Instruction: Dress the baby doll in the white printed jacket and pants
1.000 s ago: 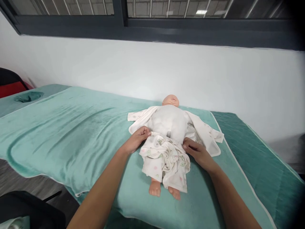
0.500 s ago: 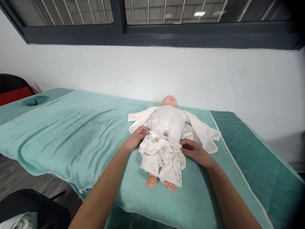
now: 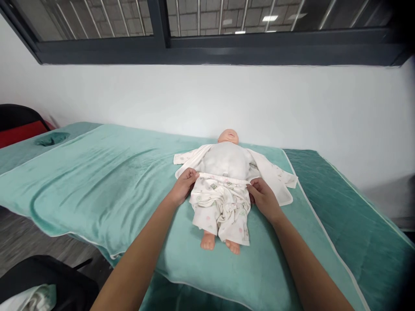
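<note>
A baby doll (image 3: 228, 136) lies on its back, head toward the wall and bare feet toward me. Its soft white torso (image 3: 225, 160) shows between the spread halves of an open white jacket (image 3: 270, 172). Patterned white baby trousers (image 3: 222, 196) cover its legs and are bunched in the middle. My left hand (image 3: 185, 185) pinches the waistband at its left corner. At the opposite corner, my right hand (image 3: 262, 196) grips the waistband between thumb and fingers. The waistband runs nearly straight between both hands across the doll's lower belly.
A light green sheet (image 3: 106, 181) covers the padded bed, with a face hole (image 3: 52, 138) at its far left end. Behind stands a white wall (image 3: 207, 95) below a dark-framed window. A black chair (image 3: 48, 276) holding folded cloth stands at lower left.
Both hands have drawn the waistband up toward the doll's belly. It was crumpled and sagging on the right before; now it lies straighter, covering the gap between the legs.
</note>
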### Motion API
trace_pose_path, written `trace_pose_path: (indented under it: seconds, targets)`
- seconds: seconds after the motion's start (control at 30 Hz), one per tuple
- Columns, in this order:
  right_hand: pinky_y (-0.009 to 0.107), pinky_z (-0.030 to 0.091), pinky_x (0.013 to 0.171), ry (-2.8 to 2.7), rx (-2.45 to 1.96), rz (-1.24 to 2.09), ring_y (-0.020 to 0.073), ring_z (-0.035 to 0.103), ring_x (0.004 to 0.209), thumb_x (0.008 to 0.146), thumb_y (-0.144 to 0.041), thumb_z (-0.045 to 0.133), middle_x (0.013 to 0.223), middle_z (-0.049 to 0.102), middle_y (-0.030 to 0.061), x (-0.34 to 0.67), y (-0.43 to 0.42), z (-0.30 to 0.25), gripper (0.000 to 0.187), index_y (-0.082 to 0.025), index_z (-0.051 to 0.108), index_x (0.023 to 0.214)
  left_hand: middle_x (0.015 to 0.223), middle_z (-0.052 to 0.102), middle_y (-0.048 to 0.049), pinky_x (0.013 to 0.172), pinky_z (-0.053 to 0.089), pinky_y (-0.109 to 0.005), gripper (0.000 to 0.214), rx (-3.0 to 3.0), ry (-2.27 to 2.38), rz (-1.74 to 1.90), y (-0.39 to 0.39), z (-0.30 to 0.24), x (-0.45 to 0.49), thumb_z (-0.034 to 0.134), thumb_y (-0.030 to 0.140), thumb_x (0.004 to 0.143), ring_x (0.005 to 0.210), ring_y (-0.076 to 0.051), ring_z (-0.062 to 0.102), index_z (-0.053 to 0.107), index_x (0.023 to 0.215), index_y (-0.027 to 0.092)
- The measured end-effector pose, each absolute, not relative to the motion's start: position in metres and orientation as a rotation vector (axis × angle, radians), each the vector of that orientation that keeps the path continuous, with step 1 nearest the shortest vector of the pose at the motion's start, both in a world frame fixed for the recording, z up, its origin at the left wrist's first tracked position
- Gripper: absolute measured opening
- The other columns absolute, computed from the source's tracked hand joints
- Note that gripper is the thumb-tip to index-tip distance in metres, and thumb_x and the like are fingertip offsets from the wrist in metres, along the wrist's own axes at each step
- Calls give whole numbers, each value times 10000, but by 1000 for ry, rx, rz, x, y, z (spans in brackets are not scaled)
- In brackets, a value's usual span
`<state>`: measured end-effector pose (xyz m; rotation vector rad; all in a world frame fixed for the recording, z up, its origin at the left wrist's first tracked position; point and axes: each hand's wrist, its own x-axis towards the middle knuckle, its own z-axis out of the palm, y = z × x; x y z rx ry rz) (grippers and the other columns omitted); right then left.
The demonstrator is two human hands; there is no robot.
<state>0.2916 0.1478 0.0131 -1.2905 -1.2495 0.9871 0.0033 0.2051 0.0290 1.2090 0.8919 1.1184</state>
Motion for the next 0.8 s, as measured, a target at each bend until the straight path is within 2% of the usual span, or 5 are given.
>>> trace_pose_path:
  seconds: [0.23, 0.4, 0.53, 0.67, 0.8]
  targets:
    - [257, 393, 566, -1545, -1318, 1062, 142, 508, 616, 869, -445, 577, 701, 613, -32, 295, 146, 12, 221, -238, 623, 934, 736, 470, 42, 577, 310, -222, 300, 1362, 909, 993, 202, 33, 7, 663, 453, 839, 633, -91, 410, 532, 868, 185]
    - [324, 495, 742, -1655, -1279, 1049, 223, 629, 851, 788, -354, 618, 876, 726, 10, 295, 149, 18, 248, -239, 709, 988, 868, 560, 16, 701, 379, -232, 262, 1419, 815, 903, 202, 37, 5, 721, 208, 722, 766, -111, 493, 559, 926, 186]
    - [336, 506, 712, -1627, -1221, 1101, 227, 636, 805, 782, -333, 615, 809, 726, 1, 292, 152, 19, 243, -249, 730, 980, 929, 612, -11, 719, 393, -230, 347, 1286, 726, 843, 207, 37, -1, 659, 78, 634, 836, -129, 550, 601, 960, 182]
    - [305, 470, 609, -1566, -1250, 1097, 202, 601, 693, 808, -375, 597, 709, 694, -18, 293, 149, 16, 237, -253, 727, 964, 961, 652, -41, 719, 412, -231, 378, 1169, 736, 803, 211, 36, -4, 641, 59, 597, 852, -136, 590, 661, 961, 160]
    - [299, 465, 625, -1577, -1285, 984, 209, 592, 725, 829, -414, 589, 680, 666, -23, 295, 145, 13, 217, -258, 717, 907, 947, 655, -39, 711, 423, -233, 386, 1258, 776, 783, 211, 37, -3, 694, 62, 597, 830, -132, 588, 665, 970, 161]
